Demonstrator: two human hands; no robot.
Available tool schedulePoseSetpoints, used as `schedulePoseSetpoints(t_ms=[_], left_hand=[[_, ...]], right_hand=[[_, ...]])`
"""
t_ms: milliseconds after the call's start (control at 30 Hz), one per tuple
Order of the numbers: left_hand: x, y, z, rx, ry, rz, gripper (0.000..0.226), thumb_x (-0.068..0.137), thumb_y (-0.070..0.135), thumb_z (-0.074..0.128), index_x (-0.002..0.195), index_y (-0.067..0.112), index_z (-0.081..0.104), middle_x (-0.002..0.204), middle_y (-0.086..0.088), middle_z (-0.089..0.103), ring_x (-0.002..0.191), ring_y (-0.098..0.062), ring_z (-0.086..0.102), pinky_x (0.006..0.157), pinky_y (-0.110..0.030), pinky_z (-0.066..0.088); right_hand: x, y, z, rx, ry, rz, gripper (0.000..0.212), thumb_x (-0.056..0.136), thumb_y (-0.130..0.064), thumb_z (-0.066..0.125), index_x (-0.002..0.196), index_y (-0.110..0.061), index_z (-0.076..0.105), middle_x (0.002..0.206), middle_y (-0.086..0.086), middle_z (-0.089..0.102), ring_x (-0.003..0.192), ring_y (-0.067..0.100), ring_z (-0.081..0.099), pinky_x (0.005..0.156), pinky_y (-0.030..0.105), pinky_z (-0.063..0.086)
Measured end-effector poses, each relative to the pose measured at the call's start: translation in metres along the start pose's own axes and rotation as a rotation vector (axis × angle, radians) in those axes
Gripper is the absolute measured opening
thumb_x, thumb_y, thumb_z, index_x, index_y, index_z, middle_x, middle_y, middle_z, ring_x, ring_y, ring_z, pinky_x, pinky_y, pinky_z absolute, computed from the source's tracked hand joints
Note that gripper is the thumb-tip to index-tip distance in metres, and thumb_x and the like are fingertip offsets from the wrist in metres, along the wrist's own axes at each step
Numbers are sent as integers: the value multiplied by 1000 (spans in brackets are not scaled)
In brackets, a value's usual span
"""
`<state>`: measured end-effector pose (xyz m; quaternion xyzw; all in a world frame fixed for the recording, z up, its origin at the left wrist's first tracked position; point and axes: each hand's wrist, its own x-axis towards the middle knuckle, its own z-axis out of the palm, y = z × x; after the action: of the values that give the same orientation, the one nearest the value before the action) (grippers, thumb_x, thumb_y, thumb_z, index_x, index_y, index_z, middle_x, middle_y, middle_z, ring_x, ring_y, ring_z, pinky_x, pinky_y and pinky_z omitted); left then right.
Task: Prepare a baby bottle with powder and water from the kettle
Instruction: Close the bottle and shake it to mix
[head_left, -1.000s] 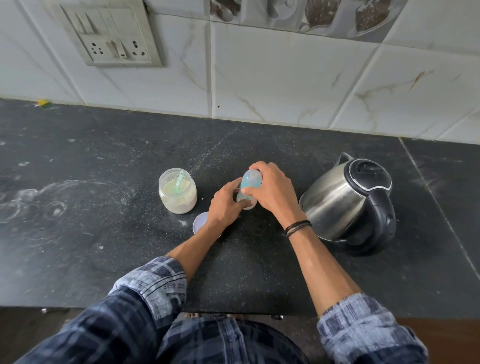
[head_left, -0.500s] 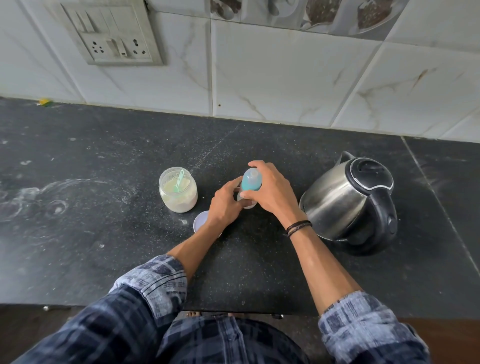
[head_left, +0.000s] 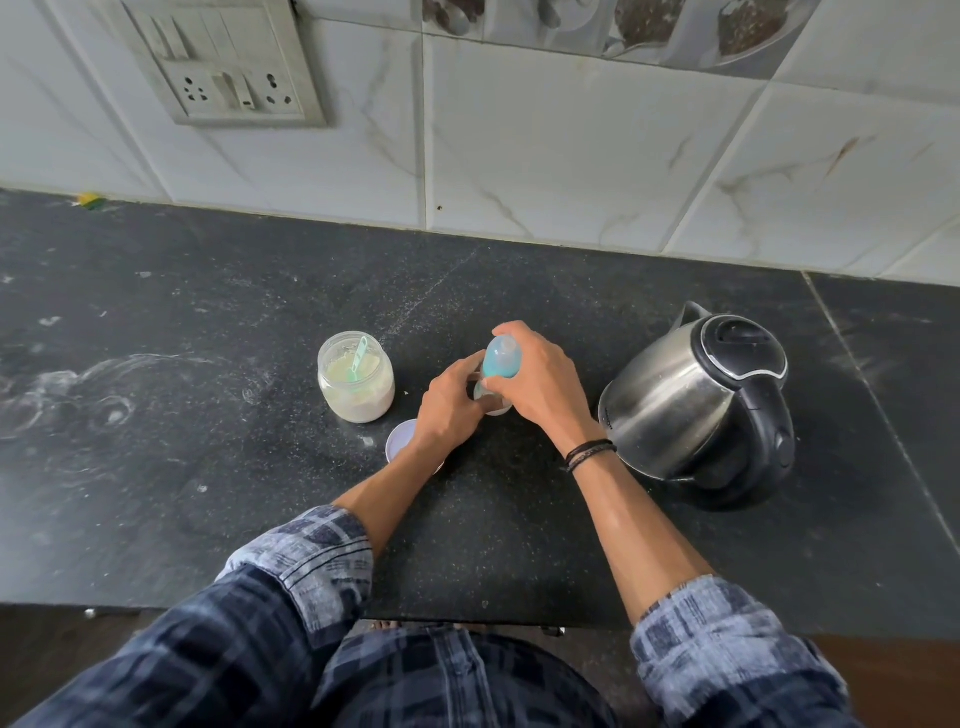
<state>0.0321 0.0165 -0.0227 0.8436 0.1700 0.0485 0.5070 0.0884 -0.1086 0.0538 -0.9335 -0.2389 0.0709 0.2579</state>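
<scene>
- Bottle stands upright on the black counter at mid-frame, between the jar and the kettle; its teal collar and clear top show between the hands.
- Right hand curls its fingers and thumb round the bottle's top part.
- Left hand grips the bottle's lower body, fingers wrapped round it.
- Jar of pale powder sits open just left of the hands, with a green scoop standing in it.
- White lid lies flat on the counter below the jar, partly under the left wrist.
- Steel kettle with a black lid and handle stands at the right, near the right wrist.
- Dark bands circle the right wrist.
- Socket panel is on the tiled wall, upper left.
</scene>
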Motion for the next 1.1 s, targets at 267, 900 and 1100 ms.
schedulePoseSetpoints(t_ms=[267, 900, 1100], left_hand=[[-1, 2, -2, -19, -9, 11, 54, 83, 24, 79, 132, 37, 63, 117, 14, 70, 110, -11, 63, 101, -41, 49], [-1, 2, -2, -10, -7, 29, 58, 76, 30, 78, 131, 39, 63, 110, 17, 66, 104, -12, 62, 97, -47, 50], [2, -1, -1, -5, -10, -1, 65, 81, 27, 82, 141, 38, 59, 124, 14, 66, 115, -13, 60, 103, -46, 48]], right_hand=[[0, -6, 1, -9, 19, 26, 65, 78, -30, 88, 133, -23, 53, 128, 1, 62, 116, 22, 59, 92, 37, 53], [-1, -17, -9, -116, -71, -24, 75, 82, -25, 87, 147, -23, 49, 133, 8, 57, 120, 26, 60, 96, 40, 54], [2, -17, -7, -132, -1, -18, 55, 85, -17, 83, 132, -21, 56, 121, 9, 61, 110, 25, 63, 85, 35, 56]])
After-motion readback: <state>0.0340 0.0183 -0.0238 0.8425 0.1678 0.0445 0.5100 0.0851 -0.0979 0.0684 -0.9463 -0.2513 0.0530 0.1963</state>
